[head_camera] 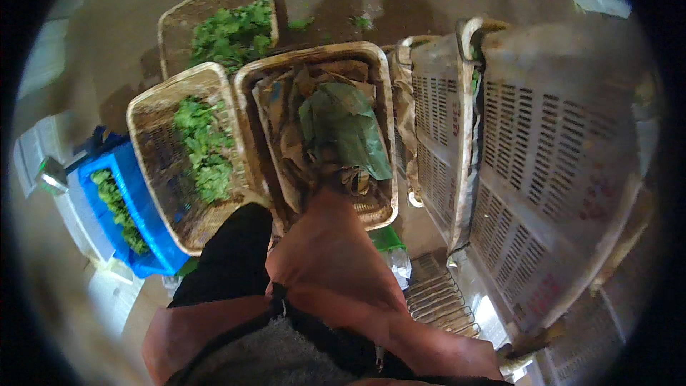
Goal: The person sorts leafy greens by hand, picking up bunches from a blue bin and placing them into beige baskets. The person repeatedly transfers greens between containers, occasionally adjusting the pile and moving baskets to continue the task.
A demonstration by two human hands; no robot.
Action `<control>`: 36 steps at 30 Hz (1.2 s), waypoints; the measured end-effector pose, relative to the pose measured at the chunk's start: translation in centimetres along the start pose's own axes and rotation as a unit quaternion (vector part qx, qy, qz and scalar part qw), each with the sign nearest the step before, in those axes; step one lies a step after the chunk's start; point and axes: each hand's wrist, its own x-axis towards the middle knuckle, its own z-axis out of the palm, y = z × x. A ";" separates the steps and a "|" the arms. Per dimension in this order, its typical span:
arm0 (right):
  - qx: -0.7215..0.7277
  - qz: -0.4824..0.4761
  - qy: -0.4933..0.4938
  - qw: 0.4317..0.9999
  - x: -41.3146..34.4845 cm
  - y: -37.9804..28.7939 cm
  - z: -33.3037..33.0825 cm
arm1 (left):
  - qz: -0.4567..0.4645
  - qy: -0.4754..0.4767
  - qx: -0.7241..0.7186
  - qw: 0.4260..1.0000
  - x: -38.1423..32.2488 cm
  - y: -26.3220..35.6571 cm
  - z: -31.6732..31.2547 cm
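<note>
A salmon-coloured sleeve runs from the lower right to the middle basket. At its far end a dark, blurred shape, seemingly my right hand [328,160], lies against green paper or film [345,118]. Its fingers cannot be made out. Brown crumpled paper [286,134] lines this stained plastic basket [390,112]. My left hand is out of view. Just left of the middle basket, another basket [136,134] holds leafy greens [206,145]. My dark-clothed knee [230,252] is near its lower edge.
A third basket [163,37] with greens [233,32] stands farther back. On the left is a blue container [155,209] with greens inside. Large slotted crates [536,155] stand on edge at right, beside a wire rack [439,295]. Leaf scraps [362,22] lie on the floor.
</note>
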 end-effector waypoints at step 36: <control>-0.101 0.108 -0.025 0.989 -1.6 -3.4 -2.4 | 0.391 0.094 -0.076 0.913 -7.3 -5.3 -36.1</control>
